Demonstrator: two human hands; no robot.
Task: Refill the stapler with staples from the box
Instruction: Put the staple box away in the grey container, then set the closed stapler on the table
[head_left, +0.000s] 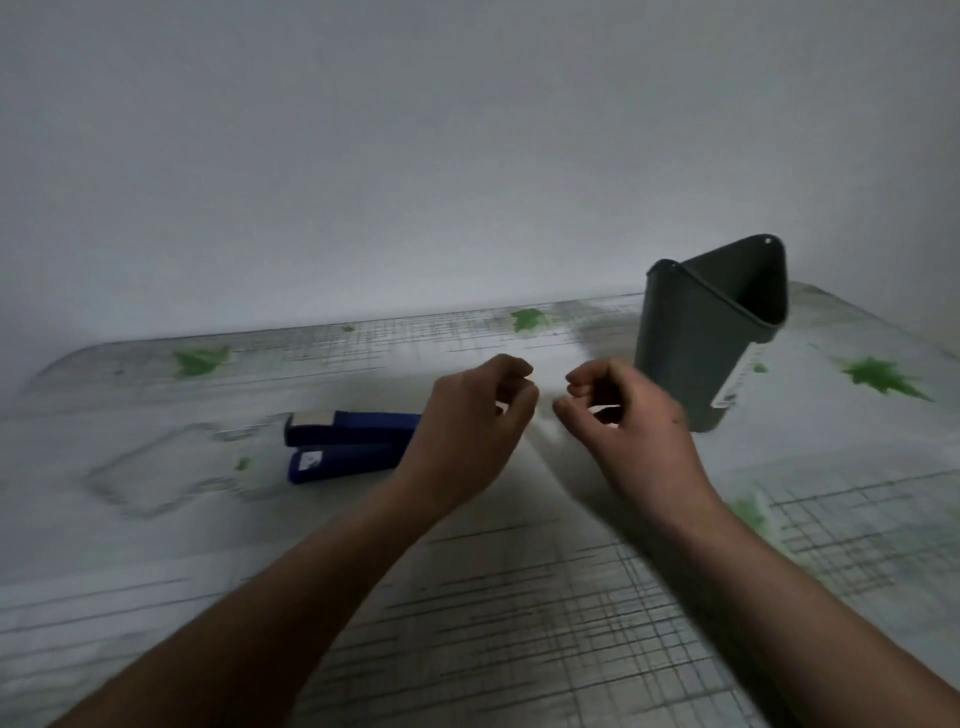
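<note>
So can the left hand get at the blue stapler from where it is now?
Probably yes. The stapler lies on the table just left of the left hand, its near end passing behind the wrist, with nothing lying between them. The hand's fingers are curled, seemingly empty.

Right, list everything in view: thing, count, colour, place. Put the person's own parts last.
stapler: one, blue with a metal end, lying on the table left of centre, its near end hidden behind the left hand.
container: one, dark grey, open-topped, standing at the right rear of the table, behind the right hand.
table: one, covered in a pale cloth with grey hatching and green leaf prints, fills the lower half.
wall: one, plain pale grey, behind the table.
staple box: none that I can make out; the picture is blurred.
hands: two, bare, left and right, fingers curled, close together above the table's middle; whether they pinch anything is unclear.
</note>
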